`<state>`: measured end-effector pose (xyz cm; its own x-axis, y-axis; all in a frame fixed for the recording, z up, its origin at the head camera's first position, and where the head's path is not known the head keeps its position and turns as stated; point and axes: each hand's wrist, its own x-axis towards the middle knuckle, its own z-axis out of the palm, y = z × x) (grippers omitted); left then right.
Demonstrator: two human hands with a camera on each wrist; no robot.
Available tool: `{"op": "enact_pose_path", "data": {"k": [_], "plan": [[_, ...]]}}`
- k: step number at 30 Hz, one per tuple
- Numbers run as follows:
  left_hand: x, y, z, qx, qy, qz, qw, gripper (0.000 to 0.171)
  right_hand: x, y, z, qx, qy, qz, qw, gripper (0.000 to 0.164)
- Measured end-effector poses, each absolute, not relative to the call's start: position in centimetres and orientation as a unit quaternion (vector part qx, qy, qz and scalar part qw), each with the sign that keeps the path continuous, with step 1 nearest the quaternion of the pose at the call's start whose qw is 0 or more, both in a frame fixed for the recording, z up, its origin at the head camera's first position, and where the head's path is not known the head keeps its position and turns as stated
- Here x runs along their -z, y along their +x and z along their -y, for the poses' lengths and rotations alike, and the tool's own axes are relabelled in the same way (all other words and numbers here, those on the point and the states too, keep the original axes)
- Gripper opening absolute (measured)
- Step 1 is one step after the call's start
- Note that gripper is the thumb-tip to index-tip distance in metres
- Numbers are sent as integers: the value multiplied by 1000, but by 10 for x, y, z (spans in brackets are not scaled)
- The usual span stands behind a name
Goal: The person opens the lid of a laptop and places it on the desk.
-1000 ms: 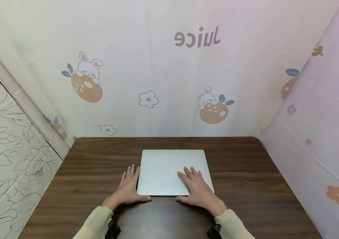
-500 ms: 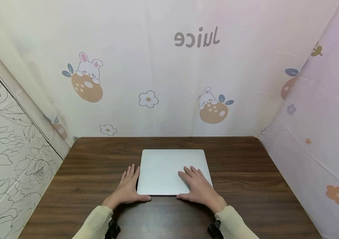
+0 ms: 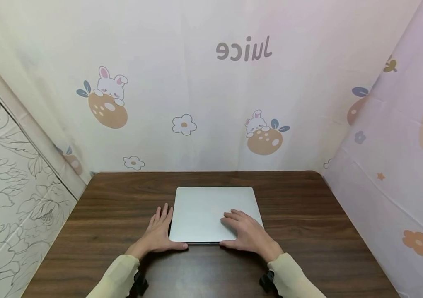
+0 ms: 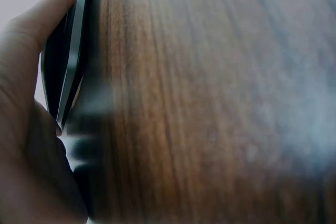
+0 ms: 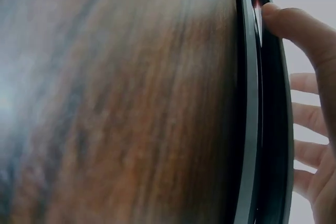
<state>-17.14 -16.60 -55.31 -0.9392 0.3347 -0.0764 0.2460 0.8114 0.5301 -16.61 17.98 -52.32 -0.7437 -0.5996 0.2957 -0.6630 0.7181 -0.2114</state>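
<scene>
1 laptop (image 3: 200, 215) on wood-grain table (image 3: 293, 207), printed curtain (image 3: 215, 91) behind

Soft light is spreading evenly over my table (image 3: 327, 248), and a faint sheen is showing on it between my sleeves (image 3: 116, 273). Both wrist views are looking dimmer and blurred, hazy glare washing out the grain (image 4: 173, 119).

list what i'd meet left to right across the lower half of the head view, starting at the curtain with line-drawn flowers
Curtain with line-drawn flowers → left sleeve → left hand → laptop → right hand → right sleeve → printed orange flower.
</scene>
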Motion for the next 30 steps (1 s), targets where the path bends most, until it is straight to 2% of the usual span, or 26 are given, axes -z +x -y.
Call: {"op": "enact_pose_path", "data": {"k": [11,16,19,26,30], "plan": [[555,-170,169,-264,170,-945,96,145,522,-166,-179,-143,363,913,123,57],[555,-170,168,-225,167,-955,96,137,518,-165,-178,-146,365,912,115,52],[556,-170,166,-208,159,-961,92,133,518,-166,-178,-143,369,911,118,48],[562,-170,165,-231,172,-957,45,132,519,-166,-178,-149,381,904,125,42],[564,-169,166,-237,174,-955,42,134,518,-165,-179,-154,384,902,123,41]]}}
